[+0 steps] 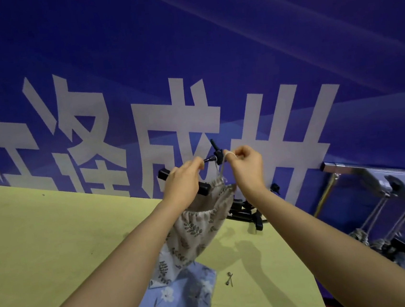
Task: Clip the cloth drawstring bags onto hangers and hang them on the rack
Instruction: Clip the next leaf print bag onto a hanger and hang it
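I hold a black clip hanger [203, 187] up over the yellow-green table [56, 243]. My left hand [183, 184] grips the hanger's bar near its clip. My right hand [246, 167] pinches the white drawstring [223, 168] of a beige leaf-print bag [194, 231] at the hanger's upper clip. The bag hangs down between my forearms, its bottom touching a blue floral bag [177, 303] lying flat on the table. The metal rack [343, 167] stands at the right, with hung bags on black hangers [397, 183].
Spare black hangers [248, 214] lie piled at the table's far edge. A small metal pin [229, 279] rests on the table beside the blue bag. A blue banner with large white characters covers the wall behind.
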Demonstrator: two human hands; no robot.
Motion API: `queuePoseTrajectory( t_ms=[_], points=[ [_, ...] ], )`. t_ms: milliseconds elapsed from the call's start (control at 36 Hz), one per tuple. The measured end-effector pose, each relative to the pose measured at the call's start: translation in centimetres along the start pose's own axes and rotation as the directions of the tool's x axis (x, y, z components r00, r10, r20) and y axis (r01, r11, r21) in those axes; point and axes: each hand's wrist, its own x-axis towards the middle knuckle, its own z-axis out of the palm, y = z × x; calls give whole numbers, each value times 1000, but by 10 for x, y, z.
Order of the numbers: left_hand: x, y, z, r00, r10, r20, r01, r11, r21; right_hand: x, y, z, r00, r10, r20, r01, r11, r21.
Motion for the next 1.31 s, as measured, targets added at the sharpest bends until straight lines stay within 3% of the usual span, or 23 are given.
queuePoseTrajectory(
  t_ms=[194,333,472,611,889,1000,1139,1306],
  points=[
    [3,-1,-2,987,-23,160,45,990,-131,19,-34,9,977,-210,31,212,974,-81],
    [4,6,-19,973,-62,224,65,998,-5,26,-53,16,951,-308,35,309,934,-180],
    [8,12,-26,957,-108,268,83,991,104,36,-64,24,987,-156,31,159,981,-108],
    [9,14,-32,895,-126,429,190,976,-111,44,-65,28,998,-34,56,36,998,-52],
    [16,15,-30,902,-89,422,165,975,-146,48,-51,22,994,-109,12,109,990,-84],
    [20,20,-23,904,-126,408,134,991,8,45,-59,24,979,-188,77,193,979,-68],
    [31,40,-13,863,-311,398,245,947,208,38,-63,31,936,-333,115,344,934,-97],
    [24,37,1,907,-236,350,178,965,190,35,-63,22,857,-490,162,516,819,-253]
  ],
)
